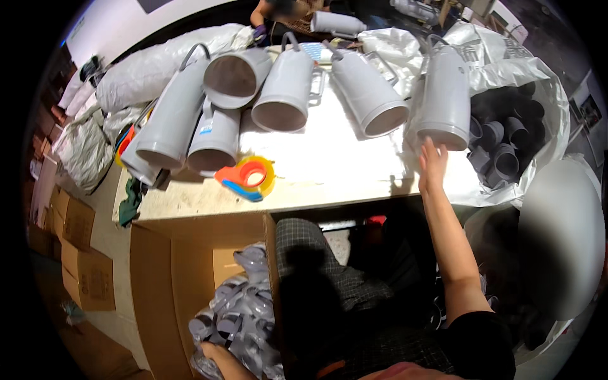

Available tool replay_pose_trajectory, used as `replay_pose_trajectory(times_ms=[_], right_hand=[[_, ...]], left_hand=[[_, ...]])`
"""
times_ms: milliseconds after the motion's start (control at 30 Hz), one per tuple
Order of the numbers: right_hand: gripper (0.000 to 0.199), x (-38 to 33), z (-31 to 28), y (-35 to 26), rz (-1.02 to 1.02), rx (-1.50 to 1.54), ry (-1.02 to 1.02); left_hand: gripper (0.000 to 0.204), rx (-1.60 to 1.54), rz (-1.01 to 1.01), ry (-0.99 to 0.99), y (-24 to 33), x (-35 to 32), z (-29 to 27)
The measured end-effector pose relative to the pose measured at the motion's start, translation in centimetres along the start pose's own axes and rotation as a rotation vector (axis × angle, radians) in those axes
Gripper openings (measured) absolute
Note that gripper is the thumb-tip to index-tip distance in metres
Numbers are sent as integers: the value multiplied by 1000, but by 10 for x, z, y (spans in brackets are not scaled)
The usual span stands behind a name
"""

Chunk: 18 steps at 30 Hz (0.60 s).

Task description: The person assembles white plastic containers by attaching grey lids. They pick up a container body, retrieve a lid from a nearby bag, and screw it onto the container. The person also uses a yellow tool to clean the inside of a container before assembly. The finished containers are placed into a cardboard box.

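My right hand (432,166) reaches up over the table, fingers stretched against the lower rim of a tall grey plastic jug-like container (445,101). This container lies with its curved tube pointing away from me. Inside the open cardboard box at lower left, my left hand (215,353) is among grey parts wrapped in clear plastic bags (244,310); its fingers are mostly hidden. Similar grey containers lie along the table: one (369,95) right of the middle, another (285,92) near the middle, and several at the left, including a long one (174,114).
Orange, yellow and blue plastic ring-shaped pieces (248,177) lie near the table's front edge (304,193). At right, a white sack (551,120) holds dark grey cups. The cardboard box (152,285) stands below the table. Another person (282,12) is at the far side.
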State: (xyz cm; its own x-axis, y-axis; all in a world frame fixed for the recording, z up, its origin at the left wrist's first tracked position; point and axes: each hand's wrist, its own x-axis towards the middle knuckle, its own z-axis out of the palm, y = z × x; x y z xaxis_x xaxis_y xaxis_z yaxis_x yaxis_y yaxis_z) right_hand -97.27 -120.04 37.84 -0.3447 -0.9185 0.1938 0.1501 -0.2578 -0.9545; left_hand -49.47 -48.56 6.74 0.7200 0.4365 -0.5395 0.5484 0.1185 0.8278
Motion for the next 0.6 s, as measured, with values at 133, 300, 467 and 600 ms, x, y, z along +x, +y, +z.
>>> replay_pose_trajectory(times_ms=[133,300,467,600], right_hand=[[39,42,67,-38,-83,-258,-28],[24,-35,27,-84,-485,-34,-183],[14,-18,-63,-95,-300,334,29],[38,-23,-76,-111,-195,302,-87]], left_hand=[[33,282,631,-133,81,-23,48],[21,35,870,-773,163,-276,182],[17,-162,1258,-951,167,-476,229],[23,-236,1454,-1173,168,-558,235]])
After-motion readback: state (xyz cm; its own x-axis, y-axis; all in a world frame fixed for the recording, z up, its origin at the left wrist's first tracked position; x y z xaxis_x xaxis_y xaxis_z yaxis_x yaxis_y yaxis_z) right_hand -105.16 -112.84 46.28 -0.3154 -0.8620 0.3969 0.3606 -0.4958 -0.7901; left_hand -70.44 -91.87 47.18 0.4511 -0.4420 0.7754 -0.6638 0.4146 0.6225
